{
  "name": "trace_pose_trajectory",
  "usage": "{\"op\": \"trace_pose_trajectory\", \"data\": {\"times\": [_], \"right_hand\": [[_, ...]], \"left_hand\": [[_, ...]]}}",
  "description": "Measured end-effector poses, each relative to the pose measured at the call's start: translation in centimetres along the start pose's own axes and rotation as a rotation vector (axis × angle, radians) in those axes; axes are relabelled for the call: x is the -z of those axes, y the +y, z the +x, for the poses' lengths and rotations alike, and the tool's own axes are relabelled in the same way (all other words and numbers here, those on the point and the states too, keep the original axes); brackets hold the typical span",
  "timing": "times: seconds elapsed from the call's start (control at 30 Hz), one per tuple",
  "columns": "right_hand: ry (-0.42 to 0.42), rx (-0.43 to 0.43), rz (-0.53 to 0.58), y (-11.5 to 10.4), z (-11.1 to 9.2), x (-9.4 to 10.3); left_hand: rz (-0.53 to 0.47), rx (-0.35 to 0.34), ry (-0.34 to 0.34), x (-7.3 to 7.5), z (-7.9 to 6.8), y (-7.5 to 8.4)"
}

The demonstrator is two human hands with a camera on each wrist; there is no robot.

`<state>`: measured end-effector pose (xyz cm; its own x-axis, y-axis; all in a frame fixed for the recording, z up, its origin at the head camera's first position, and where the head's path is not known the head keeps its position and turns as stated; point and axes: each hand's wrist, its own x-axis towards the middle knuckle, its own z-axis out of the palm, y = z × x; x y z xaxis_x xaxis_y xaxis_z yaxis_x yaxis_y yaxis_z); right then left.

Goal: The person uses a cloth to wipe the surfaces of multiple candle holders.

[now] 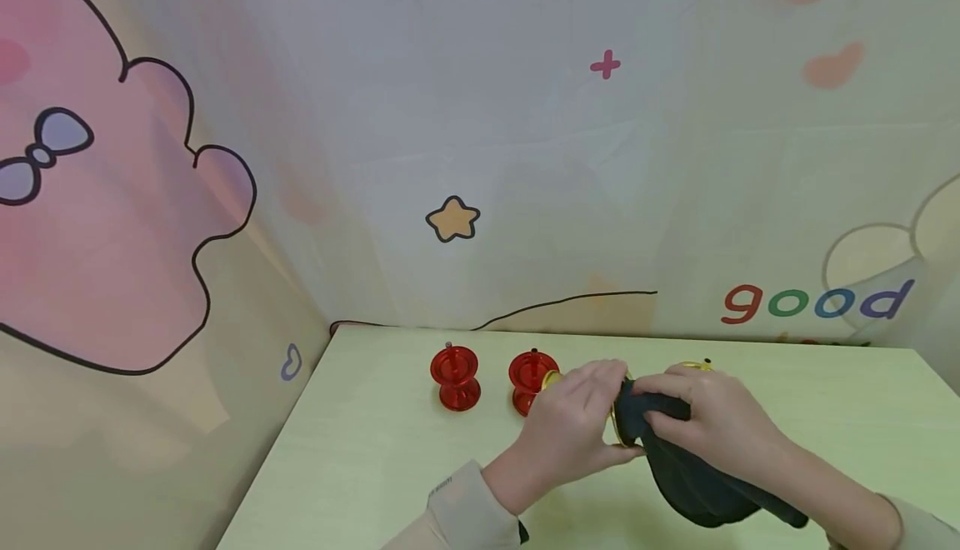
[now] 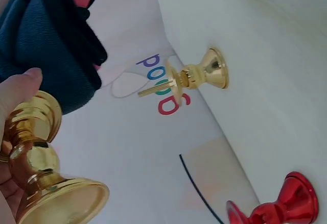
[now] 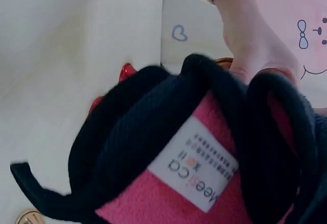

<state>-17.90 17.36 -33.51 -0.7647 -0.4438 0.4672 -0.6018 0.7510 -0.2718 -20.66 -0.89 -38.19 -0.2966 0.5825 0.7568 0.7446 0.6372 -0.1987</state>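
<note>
My left hand grips a gold candlestick, its flared base toward the camera in the left wrist view. My right hand pinches a dark blue cloth against the candlestick's other end. In the right wrist view the cloth's pink inner side and a white printed label show, with its folds hiding most of the candlestick. Behind my right hand stands a second gold candlestick, upright on the table.
Two red candlesticks stand toward the back of the pale table, one farther left and another red candlestick partly behind my left hand. A printed backdrop rises along the table's back edge.
</note>
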Motion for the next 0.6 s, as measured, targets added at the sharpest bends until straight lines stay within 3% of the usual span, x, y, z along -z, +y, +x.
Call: {"op": "trace_pose_trajectory", "data": {"times": [0.07,0.13,0.3,0.47,0.53,0.6], "right_hand": [[-0.031,-0.033,0.034,0.0,0.0,0.0],[-0.032,-0.008,0.022,0.2,-0.1,-0.1],[0.083,0.233,-0.047,1.2,-0.5,-0.7],[0.168,0.471,0.013,2.0,-0.5,-1.4],[0.181,0.506,0.033,2.0,-0.5,-1.6],[0.192,0.502,0.038,1.9,-0.4,-1.6]], "left_hand": [[-0.012,-0.005,-0.008,0.0,-0.2,0.1],[-0.064,0.016,-0.07,0.0,-0.5,0.1],[-0.244,0.123,-0.37,0.7,-0.2,-0.5],[-0.481,0.196,-0.654,1.2,1.0,-1.5],[-0.547,0.226,-0.711,1.3,1.3,-1.6],[-0.56,0.236,-0.704,1.4,1.3,-1.6]]}}
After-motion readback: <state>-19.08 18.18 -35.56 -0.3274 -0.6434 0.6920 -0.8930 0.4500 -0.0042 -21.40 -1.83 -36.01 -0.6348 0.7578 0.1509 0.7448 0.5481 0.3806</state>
